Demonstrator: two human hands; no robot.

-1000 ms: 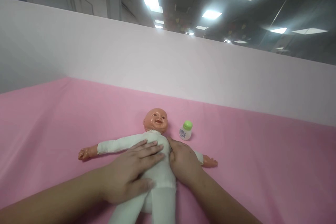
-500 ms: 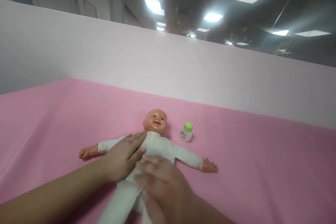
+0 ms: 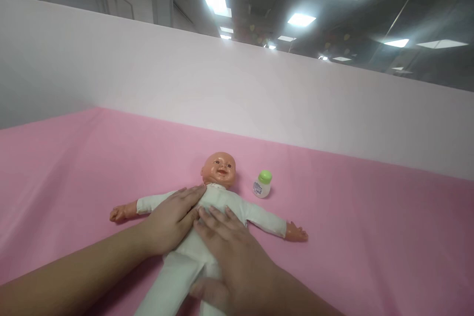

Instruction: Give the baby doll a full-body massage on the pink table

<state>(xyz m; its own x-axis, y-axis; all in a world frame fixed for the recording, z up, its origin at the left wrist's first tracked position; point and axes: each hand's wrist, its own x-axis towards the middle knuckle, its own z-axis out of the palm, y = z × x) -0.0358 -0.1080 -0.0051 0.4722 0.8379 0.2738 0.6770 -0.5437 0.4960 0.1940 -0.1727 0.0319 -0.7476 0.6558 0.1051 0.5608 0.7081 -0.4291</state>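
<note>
A baby doll (image 3: 218, 200) with a white cloth body lies on its back, arms stretched out to both sides and head away from me. My left hand (image 3: 174, 219) rests flat on the left side of its chest, fingers extended toward the neck. Lower on the torso, my right hand (image 3: 235, 252) lies with fingers spread across the chest and belly, its thumb over the hip. The fingertips of my right hand are close to my left thumb. Both hands hide part of the doll's torso. Neither one grasps anything.
A small clear bottle (image 3: 261, 186) with a green cap stands right of the doll's head. Pink sheeting (image 3: 351, 217) covers the surface. Behind it rises a white panel (image 3: 237, 89), with ceiling lights and a door beyond.
My right hand has moved slightly up the doll's torso, and its fingers have settled flat and spread on the chest. My left hand has stayed in place.
</note>
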